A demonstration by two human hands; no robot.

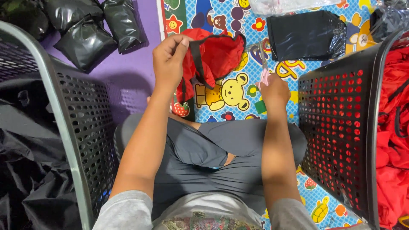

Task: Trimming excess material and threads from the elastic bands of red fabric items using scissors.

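Fingers (181, 42) of left hand (168, 64) pinch closed on one red fabric pouch (213, 59) with black strap, held up above play mat (238, 98). Right hand (275, 91) closed around one pair of pink-handled scissors (263, 64), blades pointing up, just beside pouch. One flat black bag (304, 36) on mat beyond. Two black perforated baskets: left basket (81, 123) with black fabric, right basket (336, 123) with red fabric. Three stuffed black bags (87, 30) on purple floor, top left.
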